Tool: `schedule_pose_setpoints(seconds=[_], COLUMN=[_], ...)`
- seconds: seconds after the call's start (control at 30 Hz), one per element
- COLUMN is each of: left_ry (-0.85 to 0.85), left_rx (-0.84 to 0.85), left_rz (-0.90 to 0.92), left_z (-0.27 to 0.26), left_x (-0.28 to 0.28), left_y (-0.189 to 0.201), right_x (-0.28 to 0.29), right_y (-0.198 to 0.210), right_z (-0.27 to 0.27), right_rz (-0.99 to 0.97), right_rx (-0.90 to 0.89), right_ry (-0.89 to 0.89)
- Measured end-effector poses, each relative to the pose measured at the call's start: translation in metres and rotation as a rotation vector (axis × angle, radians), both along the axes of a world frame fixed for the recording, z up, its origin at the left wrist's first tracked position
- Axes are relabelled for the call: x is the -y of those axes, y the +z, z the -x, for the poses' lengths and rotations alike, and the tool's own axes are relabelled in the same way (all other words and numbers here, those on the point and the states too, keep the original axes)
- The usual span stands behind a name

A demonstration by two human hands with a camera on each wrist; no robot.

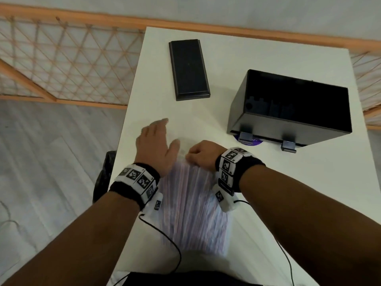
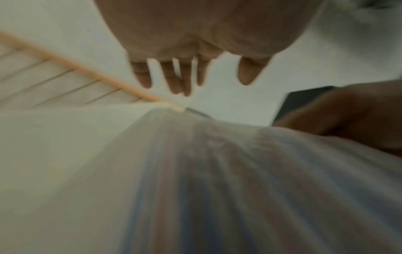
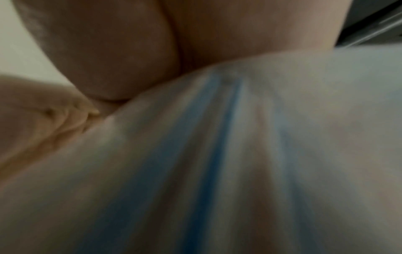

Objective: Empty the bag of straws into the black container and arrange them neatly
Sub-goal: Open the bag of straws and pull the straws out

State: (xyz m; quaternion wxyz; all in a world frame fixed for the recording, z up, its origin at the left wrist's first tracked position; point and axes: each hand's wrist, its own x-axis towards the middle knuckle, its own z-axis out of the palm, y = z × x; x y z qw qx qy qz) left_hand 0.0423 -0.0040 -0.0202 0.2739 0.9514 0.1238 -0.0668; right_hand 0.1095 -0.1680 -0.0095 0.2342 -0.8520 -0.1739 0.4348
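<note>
Head view: I see a pale wood-plank floor (image 1: 51, 162) left of a white worktop (image 1: 237, 182), with a wooden lattice rail (image 1: 61, 58) running behind its far edge and a light wall (image 1: 206, 9) beyond that.

On the worktop, the black container (image 1: 292, 108) sits far right, open side up, tilted toward me, its inside dark; two small clips show at its near lower edge, with a purple disc (image 1: 248, 142) partly under it. Its right side comes close to the worktop's right edge.

The bag of straws (image 1: 191, 207) lies flat near the front edge, between my forearms, long side pointing away from me. Plastic is clear; striped straws show through. The wrist views are blurred, showing only blue and reddish streaks.

A flat black lid (image 1: 188, 69) lies far left of centre, well apart from the container, with bare worktop between the two.

A dark bag (image 1: 105, 174) hangs off the left edge beside my left wrist.

My left hand (image 1: 157, 145) hovers over the bag's far end, fingers straight and spread, holding nothing. My right hand (image 1: 203, 154) has its fingers curled, pinching the bag's far edge. Thin black cables (image 1: 165, 238) trail from both wristbands across the near worktop.
</note>
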Motion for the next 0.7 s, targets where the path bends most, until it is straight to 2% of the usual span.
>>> schedule_pose_setpoints(seconds=[0.07,0.13,0.17,0.37,0.57,0.7], left_ry=[-0.293,-0.361,-0.364,-0.287,-0.237,-0.162], left_rx=[-0.161,-0.361,-0.381,-0.188,-0.126,-0.115], left_rz=[-0.072,-0.063,-0.047,-0.047,-0.041,-0.047], left_z=[-0.007,-0.01,-0.01,-0.007,-0.005,-0.004], left_x=[0.009,0.016,0.018,0.011,0.013,0.003], left_y=[0.003,0.003,0.002,-0.003,-0.006,-0.002], right_x=[0.001,0.001,0.0,0.02,0.06,0.092], right_y=[0.002,0.006,0.009,0.019,0.026,0.028], right_z=[0.0,0.0,0.001,-0.008,-0.011,-0.012], right_rz=[-0.033,-0.057,-0.067,-0.041,0.052,0.079], right_rx=[-0.004,-0.009,-0.008,0.037,0.058,0.017], right_ry=[-0.023,-0.017,-0.015,-0.006,-0.023,-0.182])
